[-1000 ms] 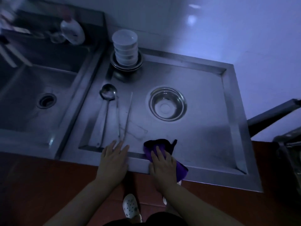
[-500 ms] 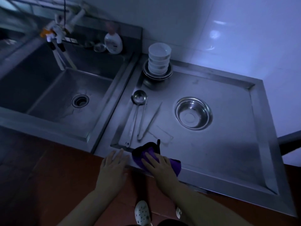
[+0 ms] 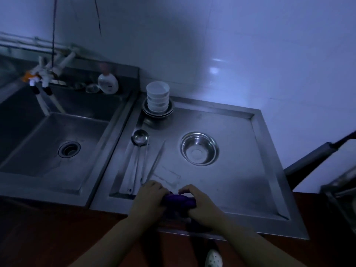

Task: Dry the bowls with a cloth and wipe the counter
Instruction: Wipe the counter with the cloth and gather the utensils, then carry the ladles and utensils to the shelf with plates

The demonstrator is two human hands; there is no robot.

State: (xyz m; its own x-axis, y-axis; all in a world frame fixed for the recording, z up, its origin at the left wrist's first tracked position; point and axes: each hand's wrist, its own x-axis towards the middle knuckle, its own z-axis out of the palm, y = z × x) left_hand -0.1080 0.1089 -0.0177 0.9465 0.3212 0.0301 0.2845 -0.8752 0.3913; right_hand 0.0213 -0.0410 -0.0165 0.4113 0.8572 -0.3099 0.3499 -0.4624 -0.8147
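Note:
A purple cloth (image 3: 179, 200) is bunched up at the front edge of the steel counter (image 3: 240, 170). My left hand (image 3: 149, 198) grips its left end and my right hand (image 3: 200, 202) grips its right end, fingers curled over it. A stack of several white bowls (image 3: 157, 98) stands on metal plates at the counter's back left corner. One steel bowl (image 3: 199, 148) sits upright in the middle of the counter.
A steel ladle (image 3: 137, 149) and long tongs (image 3: 154, 162) lie along the counter's left side. The sink (image 3: 48, 141) with its drain is on the left, a white bottle (image 3: 108, 82) behind it. A dark handle (image 3: 316, 157) juts in from the right.
Both hands lay flat before, the right one pressing the spread cloth. Now both hands have closed round the cloth and bunched it between them. The view has tilted upward.

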